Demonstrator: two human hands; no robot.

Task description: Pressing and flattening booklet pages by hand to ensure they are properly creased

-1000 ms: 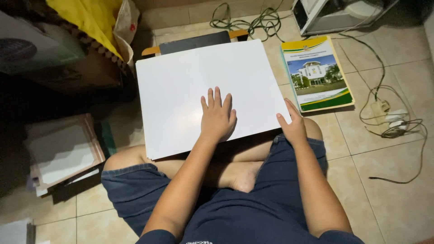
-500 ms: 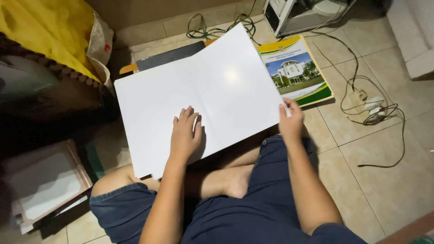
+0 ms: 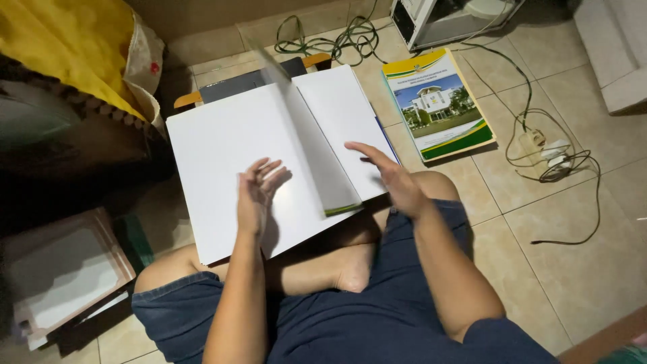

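The large white book (image 3: 269,158) lies open on the crossed legs of the person, who sits on the tiled floor (image 3: 573,263). Its cover is already turned over to the left side, and one thin page (image 3: 266,57) stands in the air at about 12 o'clock of the book, blurred, so the turning of this leaf looks only half done.

The left hand (image 3: 256,195) is at about 7 o'clock of the book, raised on its edge above the left white sheet, fingers loosely spread and bent; it grips nothing. The right hand (image 3: 391,175) is at about 4 o'clock, flat and open, palm down over the right page near its lower edge. I cannot tell if it touches the paper.

I judge the work is at its beginning: the book is opened, but the pages showing are blank white.

At 2 o'clock from the book a second book with a yellow and green cover (image 3: 438,104) lies shut on the floor. Cables (image 3: 539,155) are at 3 o'clock.
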